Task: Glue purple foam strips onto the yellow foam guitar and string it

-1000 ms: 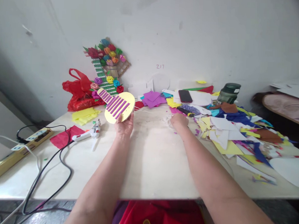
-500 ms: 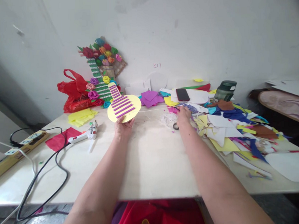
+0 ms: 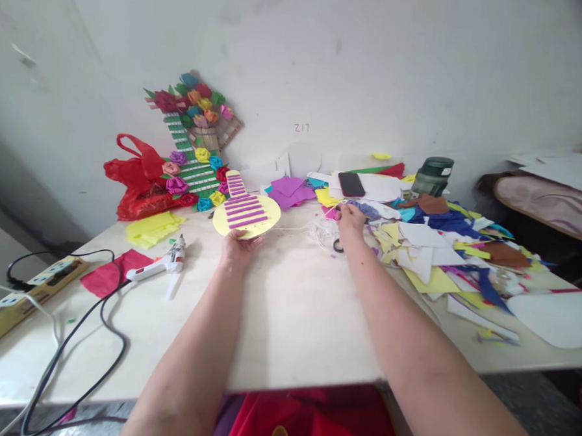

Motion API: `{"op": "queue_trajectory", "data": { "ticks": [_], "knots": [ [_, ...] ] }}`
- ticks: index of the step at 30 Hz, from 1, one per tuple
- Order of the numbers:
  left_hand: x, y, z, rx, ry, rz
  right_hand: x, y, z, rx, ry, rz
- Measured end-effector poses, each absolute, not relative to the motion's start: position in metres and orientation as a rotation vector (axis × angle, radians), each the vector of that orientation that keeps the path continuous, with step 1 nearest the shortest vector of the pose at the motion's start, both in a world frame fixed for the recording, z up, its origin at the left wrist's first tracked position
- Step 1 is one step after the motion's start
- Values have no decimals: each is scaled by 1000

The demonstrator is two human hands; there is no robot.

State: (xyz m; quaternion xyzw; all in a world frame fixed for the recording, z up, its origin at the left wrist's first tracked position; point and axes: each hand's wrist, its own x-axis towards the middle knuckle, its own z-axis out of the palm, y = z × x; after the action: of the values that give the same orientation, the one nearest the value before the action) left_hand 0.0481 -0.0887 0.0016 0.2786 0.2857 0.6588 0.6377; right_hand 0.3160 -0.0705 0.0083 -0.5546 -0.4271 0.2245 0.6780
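Two hands | left hand [image 3: 238,246] grips yellow paddle [image 3: 247,214] | right hand [image 3: 350,220] pinches string [image 3: 295,229]

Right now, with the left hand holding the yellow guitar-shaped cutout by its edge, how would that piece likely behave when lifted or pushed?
The left hand holds the yellow guitar cutout by one edge and it stays flat, so it is probably fairly stiff. It looks thin, so likely light and bendable if squeezed. Being flat, it should slide across the table rather than roll.
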Motion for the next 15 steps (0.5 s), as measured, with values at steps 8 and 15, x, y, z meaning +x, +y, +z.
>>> {"op": "queue_trajectory", "data": {
  "ticks": [8,15],
  "knots": [
    [53,-91,3,640,712,1423,290,-81,16,-1109,-1005,794],
    [51,-89,3,717,700,1358,281,-90,20,-1023,-1133,1060]
  ]
}}
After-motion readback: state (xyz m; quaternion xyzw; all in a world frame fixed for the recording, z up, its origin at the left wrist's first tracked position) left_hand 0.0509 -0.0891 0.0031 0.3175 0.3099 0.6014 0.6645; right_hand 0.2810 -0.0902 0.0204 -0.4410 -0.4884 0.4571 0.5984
